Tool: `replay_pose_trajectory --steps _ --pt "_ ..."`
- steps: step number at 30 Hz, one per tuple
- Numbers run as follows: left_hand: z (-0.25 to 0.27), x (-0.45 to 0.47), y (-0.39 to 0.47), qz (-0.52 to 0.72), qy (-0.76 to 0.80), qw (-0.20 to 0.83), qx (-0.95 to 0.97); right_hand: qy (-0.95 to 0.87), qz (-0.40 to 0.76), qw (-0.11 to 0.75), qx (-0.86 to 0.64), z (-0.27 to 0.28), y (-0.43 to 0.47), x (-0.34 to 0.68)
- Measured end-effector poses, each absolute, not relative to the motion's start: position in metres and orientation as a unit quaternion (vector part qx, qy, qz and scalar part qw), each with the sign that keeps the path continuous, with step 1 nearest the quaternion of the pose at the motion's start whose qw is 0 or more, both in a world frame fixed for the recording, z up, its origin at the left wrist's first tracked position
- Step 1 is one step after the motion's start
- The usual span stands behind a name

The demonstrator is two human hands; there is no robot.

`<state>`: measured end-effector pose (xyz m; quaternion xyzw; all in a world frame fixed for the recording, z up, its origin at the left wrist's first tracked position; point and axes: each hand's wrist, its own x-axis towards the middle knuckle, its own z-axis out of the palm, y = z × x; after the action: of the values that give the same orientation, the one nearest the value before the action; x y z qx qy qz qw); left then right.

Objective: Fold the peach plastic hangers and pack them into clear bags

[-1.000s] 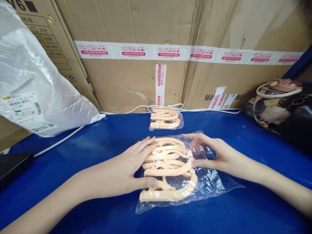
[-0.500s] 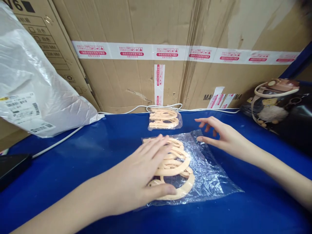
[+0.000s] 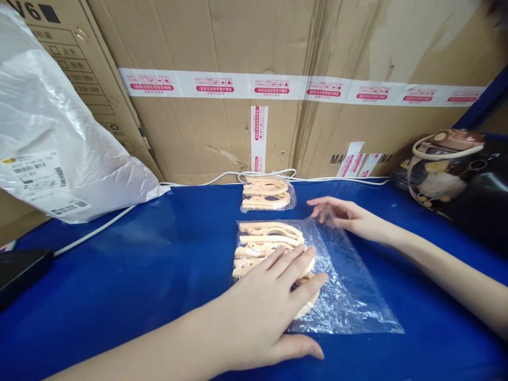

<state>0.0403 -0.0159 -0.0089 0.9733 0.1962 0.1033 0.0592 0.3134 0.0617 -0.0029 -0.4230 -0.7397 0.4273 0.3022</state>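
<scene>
A clear plastic bag [image 3: 349,296] lies on the blue table, with several beige folding hangers [image 3: 273,233] stacked in its left part. My left hand [image 3: 273,296] rests flat over the lower right of the hangers, fingers spread and thumb out to the side. At the bag's upper right corner, my right hand [image 3: 337,214] pinches the loose film, which is lifted a little off the table. A smaller clear packet of beige hangers [image 3: 266,193] lies just behind the bag.
Large cardboard boxes [image 3: 206,137] stand along the back, a white cable [image 3: 214,181] running at their foot. On the left are a white mailer bag [image 3: 79,143] and a dark device [image 3: 21,275]. A bag with a fluffy charm [image 3: 442,185] sits at the right.
My left hand has slid right across the bag, uncovering the hangers' left ends. My right hand has moved slightly left and taken hold of the bag's corner, raising the film.
</scene>
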Motion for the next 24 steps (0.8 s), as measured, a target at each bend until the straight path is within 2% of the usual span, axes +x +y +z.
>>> replay_pose_trajectory --steps 4,10,13,16,20,24 --pt "-0.003 0.038 -0.014 0.097 0.184 0.071 0.975 -0.807 0.374 0.236 -0.392 -0.005 0.066 0.312" --pt "-0.004 0.039 -0.013 0.100 0.168 0.053 0.979 -0.770 0.410 0.277 -0.403 -0.007 0.058 0.290" --pt "-0.006 0.040 -0.015 0.135 0.165 -0.001 0.977 -0.765 0.390 0.298 -0.416 -0.010 0.056 0.283" --pt "-0.005 0.041 -0.022 0.236 0.109 -0.109 0.959 -0.773 0.378 0.281 -0.425 -0.010 0.057 0.279" --pt "-0.002 0.049 -0.033 0.298 0.012 -0.253 0.920 -0.828 0.249 0.233 -0.446 -0.007 0.061 0.271" --pt "0.001 0.055 -0.035 0.300 0.030 -0.260 0.917 -0.875 0.066 0.163 -0.452 -0.003 0.061 0.259"
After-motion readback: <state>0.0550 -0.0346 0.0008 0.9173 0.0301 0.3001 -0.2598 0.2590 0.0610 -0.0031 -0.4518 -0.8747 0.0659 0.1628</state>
